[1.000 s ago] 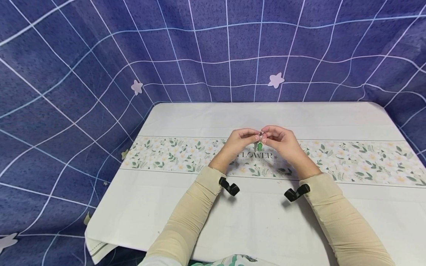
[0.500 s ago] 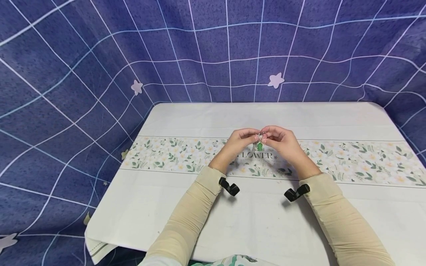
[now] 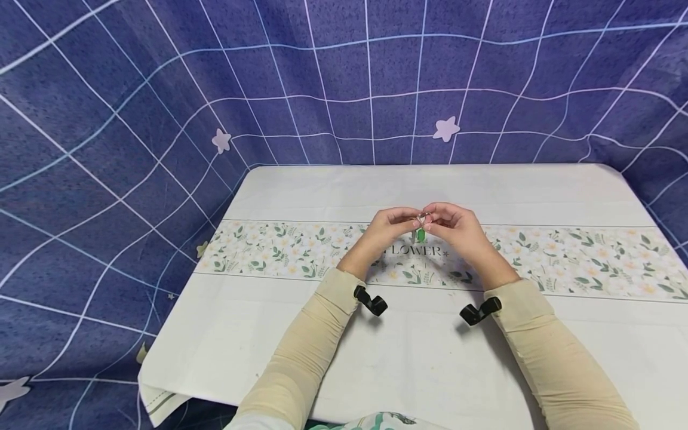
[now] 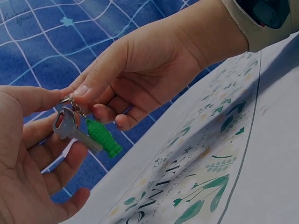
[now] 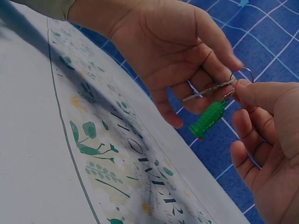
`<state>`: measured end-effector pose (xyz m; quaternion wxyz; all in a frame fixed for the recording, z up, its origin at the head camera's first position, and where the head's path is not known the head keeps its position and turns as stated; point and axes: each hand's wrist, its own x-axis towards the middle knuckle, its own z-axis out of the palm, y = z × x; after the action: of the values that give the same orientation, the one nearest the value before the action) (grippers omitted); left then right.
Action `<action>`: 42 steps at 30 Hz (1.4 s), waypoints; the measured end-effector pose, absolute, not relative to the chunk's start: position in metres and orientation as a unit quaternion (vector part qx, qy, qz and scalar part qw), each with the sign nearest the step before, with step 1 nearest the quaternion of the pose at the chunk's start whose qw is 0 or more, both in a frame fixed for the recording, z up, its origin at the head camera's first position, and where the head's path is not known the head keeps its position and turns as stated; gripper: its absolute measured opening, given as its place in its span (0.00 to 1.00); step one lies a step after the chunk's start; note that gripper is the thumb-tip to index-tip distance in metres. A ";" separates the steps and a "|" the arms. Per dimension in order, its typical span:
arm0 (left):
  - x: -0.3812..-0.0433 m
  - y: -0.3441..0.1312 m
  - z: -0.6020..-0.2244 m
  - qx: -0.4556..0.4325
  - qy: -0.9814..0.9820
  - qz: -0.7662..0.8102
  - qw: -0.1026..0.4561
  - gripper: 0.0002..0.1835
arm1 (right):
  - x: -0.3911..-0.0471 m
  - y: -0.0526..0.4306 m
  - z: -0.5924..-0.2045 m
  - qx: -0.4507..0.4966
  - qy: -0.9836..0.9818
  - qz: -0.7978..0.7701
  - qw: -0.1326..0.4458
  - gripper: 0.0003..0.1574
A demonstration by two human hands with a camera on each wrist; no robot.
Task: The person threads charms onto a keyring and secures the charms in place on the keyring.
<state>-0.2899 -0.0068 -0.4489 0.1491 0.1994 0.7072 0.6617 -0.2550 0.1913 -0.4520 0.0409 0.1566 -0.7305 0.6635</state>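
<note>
Near the middle of the head view, my left hand and right hand meet fingertip to fingertip over the table. Between them is a thin metal key ring, which the left thumb and fingers pinch on one side. My right thumb and forefinger pinch it on the other, by the short chain. From the ring hang a silver key and a green, bottle-shaped charm with a bumpy surface. The remaining fingers of both hands are loosely curled, and the fingertips cover part of the ring.
A white tablecloth with a floral band and printed lettering covers the table. Blue curtains with white grid lines stand along the back and left edges. Each sleeve carries a black strap at the wrist.
The hands stay almost in place. Between their fingertips the ring turns slightly, and the hanging key and green charm shift a little.
</note>
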 end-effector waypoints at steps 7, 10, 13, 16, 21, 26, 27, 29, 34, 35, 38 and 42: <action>-0.290 -0.008 -0.449 0.202 0.702 0.665 0.159 0.18 | -0.255 0.192 -0.452 0.161 -0.728 0.665 0.042 0.18; -0.291 -0.009 -0.450 0.194 0.701 0.667 0.160 0.18 | -0.256 0.193 -0.453 0.159 -0.733 0.660 0.039 0.18; -0.291 -0.008 -0.450 0.190 0.701 0.669 0.158 0.18 | -0.256 0.193 -0.453 0.158 -0.739 0.654 0.036 0.18; -0.291 -0.008 -0.451 0.191 0.703 0.667 0.156 0.17 | -0.256 0.193 -0.454 0.157 -0.742 0.651 0.032 0.18; -0.291 -0.008 -0.452 0.192 0.709 0.661 0.155 0.16 | -0.255 0.193 -0.453 0.150 -0.751 0.643 0.028 0.18; -0.291 -0.007 -0.453 0.192 0.716 0.654 0.152 0.16 | -0.254 0.193 -0.451 0.142 -0.759 0.635 0.031 0.19; -0.292 -0.007 -0.453 0.191 0.717 0.653 0.150 0.16 | -0.254 0.193 -0.451 0.141 -0.760 0.634 0.032 0.19; -0.292 -0.007 -0.453 0.190 0.718 0.652 0.149 0.16 | -0.255 0.193 -0.451 0.141 -0.763 0.630 0.034 0.20; -0.291 -0.006 -0.453 0.188 0.716 0.656 0.148 0.18 | -0.257 0.193 -0.453 0.139 -0.760 0.633 0.038 0.19; -0.291 -0.006 -0.453 0.187 0.715 0.657 0.148 0.18 | -0.257 0.193 -0.453 0.138 -0.760 0.634 0.039 0.19; -0.291 -0.006 -0.453 0.185 0.715 0.658 0.148 0.18 | -0.256 0.193 -0.453 0.138 -0.756 0.639 0.041 0.19; -0.290 -0.006 -0.451 0.181 0.715 0.659 0.145 0.16 | -0.256 0.192 -0.455 0.140 -0.752 0.643 0.043 0.19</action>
<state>-0.2902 -0.0062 -0.4514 0.1452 0.1810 0.7150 0.6595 -0.2563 0.1920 -0.4546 0.0431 0.1398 -0.7515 0.6433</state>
